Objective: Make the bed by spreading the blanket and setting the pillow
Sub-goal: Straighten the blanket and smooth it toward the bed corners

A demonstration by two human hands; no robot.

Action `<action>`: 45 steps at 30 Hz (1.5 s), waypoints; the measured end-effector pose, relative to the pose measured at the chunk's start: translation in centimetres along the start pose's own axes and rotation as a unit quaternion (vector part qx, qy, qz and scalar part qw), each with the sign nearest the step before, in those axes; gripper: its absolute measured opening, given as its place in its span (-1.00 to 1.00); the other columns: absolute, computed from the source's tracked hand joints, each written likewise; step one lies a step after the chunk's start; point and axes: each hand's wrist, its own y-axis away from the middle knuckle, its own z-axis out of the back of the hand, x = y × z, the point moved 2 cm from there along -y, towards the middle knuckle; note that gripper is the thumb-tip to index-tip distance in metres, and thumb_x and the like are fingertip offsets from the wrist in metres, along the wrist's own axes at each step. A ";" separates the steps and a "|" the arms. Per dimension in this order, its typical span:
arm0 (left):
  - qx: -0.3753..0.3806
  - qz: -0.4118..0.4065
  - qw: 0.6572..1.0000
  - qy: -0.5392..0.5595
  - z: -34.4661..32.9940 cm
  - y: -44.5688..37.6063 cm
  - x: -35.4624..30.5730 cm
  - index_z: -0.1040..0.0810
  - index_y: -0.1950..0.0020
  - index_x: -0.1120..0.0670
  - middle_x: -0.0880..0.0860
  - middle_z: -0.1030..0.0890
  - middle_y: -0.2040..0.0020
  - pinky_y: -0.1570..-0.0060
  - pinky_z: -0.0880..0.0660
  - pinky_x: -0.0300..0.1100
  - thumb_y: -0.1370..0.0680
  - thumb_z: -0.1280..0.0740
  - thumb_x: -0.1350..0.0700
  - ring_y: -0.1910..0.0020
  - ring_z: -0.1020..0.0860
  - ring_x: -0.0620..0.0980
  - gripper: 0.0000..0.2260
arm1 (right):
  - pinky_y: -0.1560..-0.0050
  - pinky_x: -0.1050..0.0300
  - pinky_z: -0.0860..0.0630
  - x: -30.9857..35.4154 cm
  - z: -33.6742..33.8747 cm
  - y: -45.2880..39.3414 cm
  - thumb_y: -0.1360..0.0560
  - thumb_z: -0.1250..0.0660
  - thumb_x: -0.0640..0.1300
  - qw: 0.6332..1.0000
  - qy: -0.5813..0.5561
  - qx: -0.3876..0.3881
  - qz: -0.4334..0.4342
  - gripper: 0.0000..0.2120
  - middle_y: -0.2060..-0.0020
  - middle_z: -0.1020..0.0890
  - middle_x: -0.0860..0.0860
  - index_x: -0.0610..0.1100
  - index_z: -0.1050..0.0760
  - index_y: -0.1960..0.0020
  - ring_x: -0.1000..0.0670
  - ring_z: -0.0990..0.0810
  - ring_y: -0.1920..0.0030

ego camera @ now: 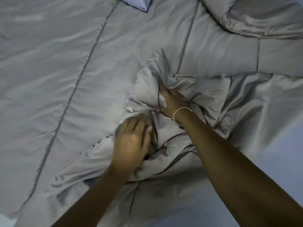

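A grey quilted blanket point(68, 66) with dark stitched seams covers most of the bed. Its near part is bunched into a crumpled heap at the middle. My left hand point(131, 141) grips a fold of that heap, its fingers curled into the cloth and blurred. A little farther in, my right hand point(172, 99), with a thin bracelet at the wrist, grips a raised puffed corner of the blanket. A blue corner, perhaps the pillow point(139, 4), shows at the top edge, partly cut off by the frame.
A thick rolled fold of the blanket point(262, 18) lies at the top right. Pale blue sheet point(278, 154) is bare at the lower right. The left half of the blanket lies fairly flat with shallow wrinkles.
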 end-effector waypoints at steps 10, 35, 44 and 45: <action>0.172 -0.025 0.985 0.007 -4.8 -6.0 -2.1 0.01 -0.56 -0.04 0.21 -0.02 -0.55 -0.37 -0.21 0.17 -0.49 0.05 -0.32 -0.50 -0.09 0.23 -0.31 | -0.19 -0.18 -0.45 -3.1 1.2 12.9 -0.51 -0.19 -0.20 0.997 -0.054 -0.039 -0.024 -0.40 -0.24 -0.39 -0.25 0.13 -0.18 -0.50 -0.31 -0.41 -0.22; 0.404 -0.306 0.862 0.026 -20.8 29.4 -34.3 -0.15 -0.52 -0.03 0.16 -0.33 -0.44 -0.21 -0.45 0.03 -0.55 -0.06 -0.20 -0.29 -0.42 0.18 -0.44 | -0.10 -0.17 -0.55 -26.7 -9.3 64.7 -0.42 -0.44 -0.05 0.933 -0.169 -0.058 -0.311 -0.46 -0.23 -0.55 -0.09 0.09 -0.40 -0.37 -0.24 -0.54 -0.14; 0.534 -0.360 0.765 0.014 -24.1 40.4 -37.5 -0.41 -0.41 0.01 0.03 -0.39 -0.43 -0.31 -0.33 -0.10 -0.63 -0.10 0.08 -0.35 -0.40 0.04 -0.65 | -0.15 0.08 -0.45 -33.4 -11.1 72.8 -0.55 -0.30 -0.05 0.887 -0.218 -0.100 -0.395 -0.64 -0.12 -0.55 -0.08 0.03 -0.44 -0.34 -0.10 -0.54 -0.13; 0.534 -0.368 0.761 0.013 -24.2 41.1 -37.4 -0.45 -0.38 0.01 0.01 -0.38 -0.44 -0.32 -0.32 -0.12 -0.62 -0.10 0.07 -0.35 -0.40 0.03 -0.65 | -0.16 0.09 -0.44 -33.7 -11.2 72.9 -0.55 -0.30 -0.05 0.885 -0.223 -0.104 -0.396 -0.64 -0.13 -0.55 -0.08 0.03 -0.43 -0.34 -0.09 -0.54 -0.14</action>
